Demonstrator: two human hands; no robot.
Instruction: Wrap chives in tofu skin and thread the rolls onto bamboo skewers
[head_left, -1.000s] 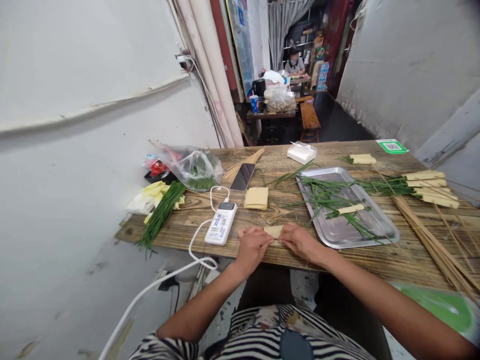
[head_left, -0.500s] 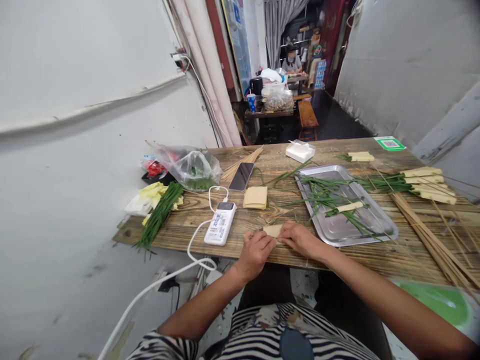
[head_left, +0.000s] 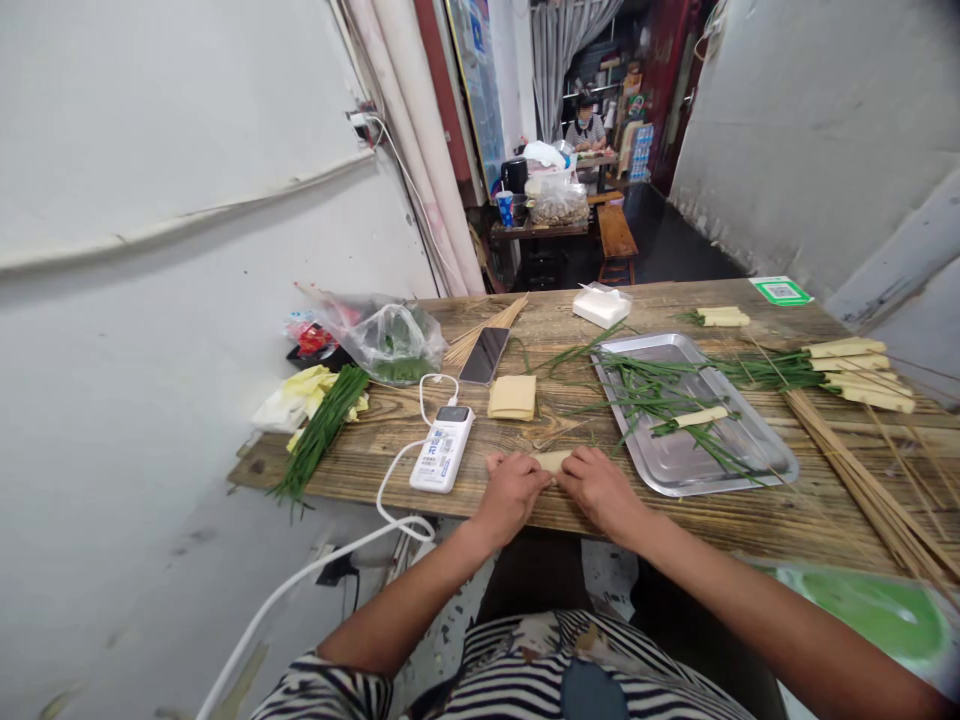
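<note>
A pale tofu skin sheet (head_left: 553, 461), partly rolled, lies near the front edge of the wooden table. My left hand (head_left: 516, 492) grips its left end with curled fingers, and my right hand (head_left: 600, 490) pinches the right end. What is inside the roll is hidden by my fingers. Just beyond it sits a square stack of tofu skin sheets (head_left: 512, 398). To the right, a metal tray (head_left: 761, 440) holds loose green chives (head_left: 637, 385) and a finished roll (head_left: 701, 416) on a thin stick.
Several chive rolls (head_left: 862, 375) and bamboo skewers (head_left: 855, 460) lie at the right. A power bank (head_left: 442, 455) with a white cable, a phone (head_left: 484, 355), a chive bundle (head_left: 322, 430) and a plastic bag (head_left: 397, 340) are left. A person (head_left: 585, 128) sits far back.
The tofu skin sheet is rolled narrower between my hands. My right hand has shifted a little and its fingers now press down over the right end.
</note>
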